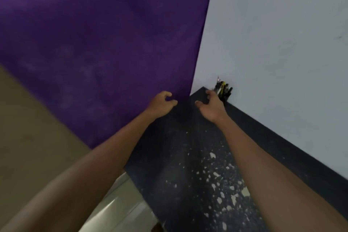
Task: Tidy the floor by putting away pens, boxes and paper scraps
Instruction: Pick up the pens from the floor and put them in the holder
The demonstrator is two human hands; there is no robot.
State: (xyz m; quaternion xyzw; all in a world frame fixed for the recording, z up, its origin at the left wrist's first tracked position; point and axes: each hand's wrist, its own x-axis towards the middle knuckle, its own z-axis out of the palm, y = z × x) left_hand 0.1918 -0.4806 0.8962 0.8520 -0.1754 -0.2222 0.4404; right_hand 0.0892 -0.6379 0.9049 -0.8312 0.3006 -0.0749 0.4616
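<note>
Reaching into the corner of a room
A purple wall (94, 34) meets a grey wall (282, 43) above the dark floor (178, 156); the left grip (162, 102) and right grip (210, 106) are loose, holding nothing; a black cup (227, 98) of pens (222, 85) stands in the corner, just behind the right grip

The left forearm (105, 149) and the right forearm (250, 143) are shown bare along their whole visible length. The left hand (162, 102) and the right hand (211, 106) are likewise bare. Both forearms are seen as long and slim, narrowing towards the hands; finer detail is lost to blur.
</note>
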